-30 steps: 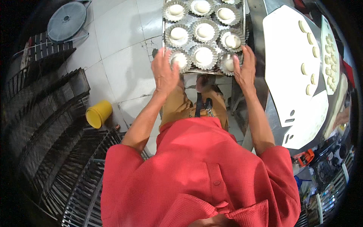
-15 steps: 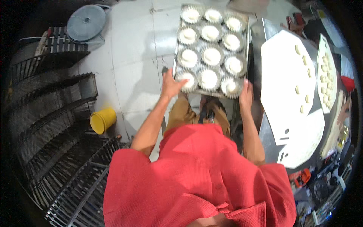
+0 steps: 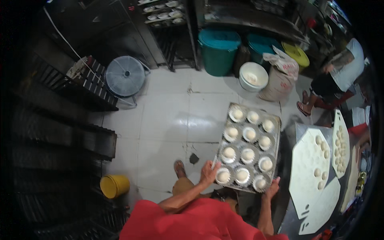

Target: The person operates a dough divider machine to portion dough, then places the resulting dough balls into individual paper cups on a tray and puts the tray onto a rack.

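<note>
A metal muffin tray is held out in front of me, tilted a little to the right. Each of its wells has a pale fluted paper cup with a round dough ball in it. My left hand is closed on the tray's near left corner, thumb toward the rim. At the near right corner, my right hand grips the edge, its fingers partly hidden under the tray.
To the right, a metal table bears white boards with dough balls. Dark racks line the left, near a yellow bucket. Ahead are a grey lidded drum, green bins, a sack and another person.
My view has tilted up, bringing in the far side of the room. The tray, still in both hands, now appears lower and farther right, slightly turned. My foot shows on the floor.
</note>
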